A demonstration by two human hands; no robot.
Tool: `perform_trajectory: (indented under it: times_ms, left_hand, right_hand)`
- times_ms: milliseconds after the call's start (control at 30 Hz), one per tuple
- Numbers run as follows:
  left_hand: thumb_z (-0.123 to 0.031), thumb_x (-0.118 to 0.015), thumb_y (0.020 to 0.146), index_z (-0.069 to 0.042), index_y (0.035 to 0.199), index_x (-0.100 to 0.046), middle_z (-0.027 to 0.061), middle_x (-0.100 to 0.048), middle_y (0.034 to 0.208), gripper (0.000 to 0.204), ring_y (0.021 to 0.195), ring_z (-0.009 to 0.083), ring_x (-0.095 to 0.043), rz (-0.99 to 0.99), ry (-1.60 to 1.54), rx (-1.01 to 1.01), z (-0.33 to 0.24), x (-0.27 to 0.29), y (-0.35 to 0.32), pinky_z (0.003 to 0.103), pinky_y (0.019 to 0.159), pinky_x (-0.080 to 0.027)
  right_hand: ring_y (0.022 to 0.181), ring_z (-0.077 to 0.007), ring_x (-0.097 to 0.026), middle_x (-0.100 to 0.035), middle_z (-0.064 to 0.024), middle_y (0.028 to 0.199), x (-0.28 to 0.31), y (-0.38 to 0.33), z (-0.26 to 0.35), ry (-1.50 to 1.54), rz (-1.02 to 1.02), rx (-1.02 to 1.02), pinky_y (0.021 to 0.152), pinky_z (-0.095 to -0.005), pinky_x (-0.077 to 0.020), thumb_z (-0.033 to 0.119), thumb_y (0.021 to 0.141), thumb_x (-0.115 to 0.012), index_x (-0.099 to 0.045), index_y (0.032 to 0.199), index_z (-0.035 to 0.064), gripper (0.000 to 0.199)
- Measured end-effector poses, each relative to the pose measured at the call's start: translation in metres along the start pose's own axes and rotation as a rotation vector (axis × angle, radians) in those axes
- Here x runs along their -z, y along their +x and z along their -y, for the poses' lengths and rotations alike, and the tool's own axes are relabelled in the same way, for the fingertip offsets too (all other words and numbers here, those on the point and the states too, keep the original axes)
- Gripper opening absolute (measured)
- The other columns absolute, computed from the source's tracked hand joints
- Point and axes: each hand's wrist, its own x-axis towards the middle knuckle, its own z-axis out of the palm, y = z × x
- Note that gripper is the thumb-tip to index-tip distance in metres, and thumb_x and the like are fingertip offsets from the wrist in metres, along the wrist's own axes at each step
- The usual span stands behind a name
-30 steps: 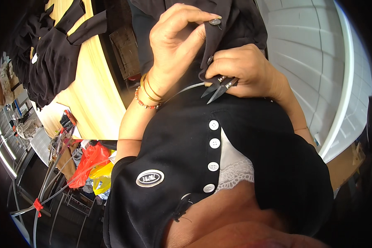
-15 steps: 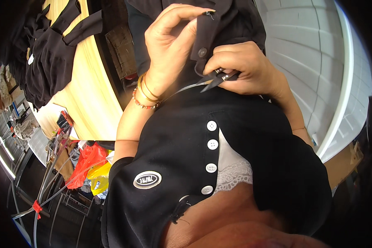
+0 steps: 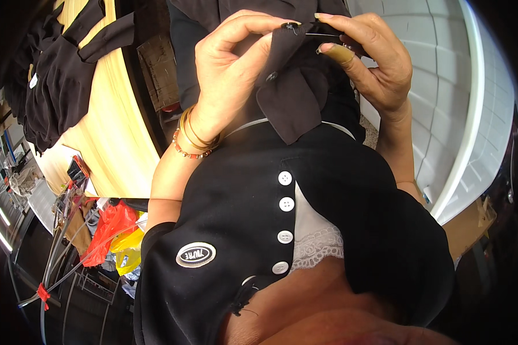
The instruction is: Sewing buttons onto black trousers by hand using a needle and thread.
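My left hand (image 3: 230,63) pinches the edge of a dark garment (image 3: 293,109) between thumb and fingertips, with a dark button (image 3: 290,27) and loose threads at the pinch. A second button shows lower on the cloth, and a pointed flap of it hangs toward my waist. Opposite, my right hand (image 3: 380,63) holds small thread snips (image 3: 323,35) with black handles, partly hidden between its fingers. Their thin blade points left at the edge of the cloth beside the button. A tan covering wraps the right thumb. Most of the garment lies over my lap.
On the left, a light wooden table (image 3: 118,115) bears a pile of dark garments (image 3: 63,86) and a red-edged phone-like object (image 3: 77,168). Red (image 3: 112,227) and yellow plastic bags (image 3: 128,253) sit below it. A large white tub (image 3: 443,98) curves along my right, above a cardboard box (image 3: 469,227).
My right hand has moved up and right and its fingers have spread, turning the snips toward the button. The cloth's flap now hangs free below. My left hand keeps its pinch.
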Motion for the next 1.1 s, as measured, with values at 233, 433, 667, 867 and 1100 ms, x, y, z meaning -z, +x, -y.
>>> perform_trajectory:
  times_ms: [233,433,667,867,1100]
  left_hand:
    - [0.009,-0.061,0.086,0.001,0.101,-0.073,0.0067,-0.070,0.098,0.020,0.091,0.0134,-0.066,0.051,0.170,-0.143,0.005,0.004,0.003,0.024,0.083,-0.052]
    - [0.006,-0.064,0.087,0.000,0.102,-0.074,0.0073,-0.072,0.099,0.019,0.096,0.0162,-0.066,0.070,0.225,-0.157,0.005,0.005,0.002,0.030,0.093,-0.048]
    - [0.006,-0.065,0.086,-0.001,0.103,-0.075,0.0077,-0.073,0.100,0.021,0.102,0.0190,-0.065,0.091,0.294,-0.167,0.001,0.006,0.002,0.032,0.097,-0.048]
    - [0.007,-0.064,0.084,0.002,0.102,-0.074,0.0092,-0.072,0.101,0.022,0.102,0.0207,-0.065,0.108,0.296,-0.169,0.005,0.009,0.001,0.032,0.096,-0.048]
    - [0.006,-0.064,0.083,0.002,0.103,-0.074,0.0095,-0.072,0.101,0.023,0.102,0.0218,-0.065,0.111,0.324,-0.203,0.012,0.010,0.000,0.035,0.098,-0.048]
  right_hand:
    - [0.071,-0.0137,-0.060,-0.068,-0.0074,0.087,-0.001,0.005,0.000,-0.074,-0.018,0.115,0.060,-0.0239,-0.0460,0.004,0.078,-0.080,-0.073,0.112,-0.0011,0.035]
    - [0.072,-0.0145,-0.061,-0.069,-0.0084,0.088,0.000,0.004,0.000,-0.112,0.003,0.130,0.060,-0.0246,-0.0464,0.002,0.077,-0.079,-0.074,0.110,-0.0016,0.034]
    - [0.072,-0.0158,-0.061,-0.071,-0.0083,0.090,0.002,0.007,0.002,-0.166,0.021,0.182,0.060,-0.0257,-0.0467,0.001,0.075,-0.080,-0.074,0.110,-0.0007,0.036]
    - [0.072,-0.0160,-0.062,-0.071,-0.0083,0.090,0.001,0.006,0.000,-0.179,0.017,0.204,0.061,-0.0256,-0.0473,0.001,0.074,-0.080,-0.074,0.109,-0.0006,0.036]
    - [0.072,-0.0158,-0.062,-0.072,-0.0081,0.090,-0.002,0.004,0.000,-0.169,-0.010,0.187,0.060,-0.0253,-0.0471,0.002,0.074,-0.080,-0.074,0.108,0.0004,0.035]
